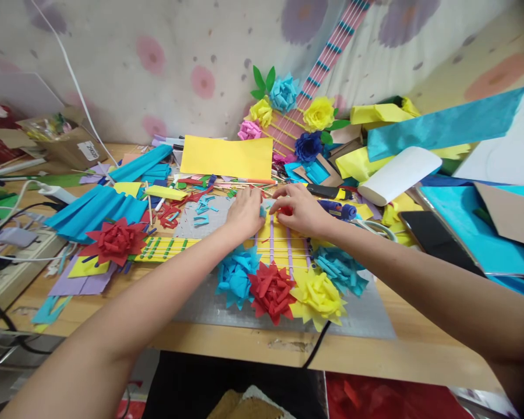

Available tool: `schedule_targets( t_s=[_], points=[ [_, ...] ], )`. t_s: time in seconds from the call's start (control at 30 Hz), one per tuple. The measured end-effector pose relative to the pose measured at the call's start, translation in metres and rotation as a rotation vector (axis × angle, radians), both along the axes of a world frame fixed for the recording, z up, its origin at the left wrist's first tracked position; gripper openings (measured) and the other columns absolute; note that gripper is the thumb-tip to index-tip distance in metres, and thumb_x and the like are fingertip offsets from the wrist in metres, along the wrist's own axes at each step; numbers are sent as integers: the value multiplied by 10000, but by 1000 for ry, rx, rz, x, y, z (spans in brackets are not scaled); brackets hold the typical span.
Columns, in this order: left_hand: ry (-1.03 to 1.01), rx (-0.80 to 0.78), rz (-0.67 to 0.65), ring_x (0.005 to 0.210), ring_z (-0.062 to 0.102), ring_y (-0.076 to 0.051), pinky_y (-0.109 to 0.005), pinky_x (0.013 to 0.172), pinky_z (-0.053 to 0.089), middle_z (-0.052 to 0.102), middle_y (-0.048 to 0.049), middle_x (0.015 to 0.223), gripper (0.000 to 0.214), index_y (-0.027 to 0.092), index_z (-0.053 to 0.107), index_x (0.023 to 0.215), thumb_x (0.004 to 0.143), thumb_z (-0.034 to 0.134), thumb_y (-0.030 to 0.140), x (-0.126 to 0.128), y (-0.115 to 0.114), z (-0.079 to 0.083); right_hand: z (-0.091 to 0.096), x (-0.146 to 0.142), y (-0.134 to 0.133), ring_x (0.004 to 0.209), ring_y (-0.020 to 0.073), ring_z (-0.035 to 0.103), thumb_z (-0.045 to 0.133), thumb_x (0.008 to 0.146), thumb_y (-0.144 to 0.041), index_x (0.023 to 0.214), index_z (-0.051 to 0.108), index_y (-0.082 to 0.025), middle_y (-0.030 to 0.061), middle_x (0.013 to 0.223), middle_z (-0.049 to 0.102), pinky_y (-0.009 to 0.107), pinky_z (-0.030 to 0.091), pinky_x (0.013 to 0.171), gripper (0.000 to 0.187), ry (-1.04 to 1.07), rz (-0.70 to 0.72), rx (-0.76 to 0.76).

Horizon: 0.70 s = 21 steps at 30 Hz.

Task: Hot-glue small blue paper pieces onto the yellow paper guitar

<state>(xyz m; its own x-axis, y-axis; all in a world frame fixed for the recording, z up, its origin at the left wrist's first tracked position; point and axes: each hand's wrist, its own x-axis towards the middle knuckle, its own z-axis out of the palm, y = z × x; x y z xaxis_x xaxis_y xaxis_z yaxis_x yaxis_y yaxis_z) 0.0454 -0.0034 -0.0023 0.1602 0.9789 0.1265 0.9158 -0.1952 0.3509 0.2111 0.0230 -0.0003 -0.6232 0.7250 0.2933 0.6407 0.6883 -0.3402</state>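
Red paper folds into a flower [273, 293] on the near edge of the yellow guitar [280, 249], between a blue flower [237, 278] and a yellow flower [318, 295]. The guitar lies on a grey mat [353, 320] on the wooden counter [227, 343], its neck running left to another red flower [114, 241]. Over the guitar's far edge I see two hands close together. The left hand [244, 212] has its fingers bent beside a light blue scrap [262, 211]; whether they grip it, I can't tell. The right hand [303, 210] holds thumb and forefinger curved apart, the gap between them empty. Beyond the guitar's neck lie blue cuttings [206, 205]; beyond its body, a glue gun [338, 209]. Farther behind it is a yellow sheet [227, 158], then a pink guitar [310, 86].
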Motion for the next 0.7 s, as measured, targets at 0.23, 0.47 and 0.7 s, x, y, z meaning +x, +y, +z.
schedule_targets(
  t_s=[0.23, 0.47, 0.7],
  points=[
    [24, -12, 10, 1133, 476, -274, -404, 930, 418, 536, -118, 1128, 314, 189, 445, 967, 710, 604, 104, 0, -2, 2, -7, -5, 1, 1079, 295, 481, 568, 795, -207, 866, 795, -241, 94, 1156, 638, 490, 380, 996, 240, -174, 79, 72],
    [48, -14, 8, 1151, 469, -281, -397, 913, 418, 531, -134, 1162, 339, 181, 446, 996, 709, 588, 71, 4, -2, 3, -8, -8, 7, 1073, 295, 484, 559, 810, -226, 903, 794, -259, 77, 1160, 647, 478, 390, 968, 255, -207, 93, 100],
    [65, -30, -16, 1157, 469, -295, -406, 897, 420, 527, -157, 1180, 364, 161, 436, 1023, 707, 544, 16, 7, 0, 4, -7, -3, 14, 1091, 292, 486, 561, 815, -233, 925, 790, -260, 76, 1190, 642, 495, 375, 1003, 255, -189, 122, 51]
  ],
)
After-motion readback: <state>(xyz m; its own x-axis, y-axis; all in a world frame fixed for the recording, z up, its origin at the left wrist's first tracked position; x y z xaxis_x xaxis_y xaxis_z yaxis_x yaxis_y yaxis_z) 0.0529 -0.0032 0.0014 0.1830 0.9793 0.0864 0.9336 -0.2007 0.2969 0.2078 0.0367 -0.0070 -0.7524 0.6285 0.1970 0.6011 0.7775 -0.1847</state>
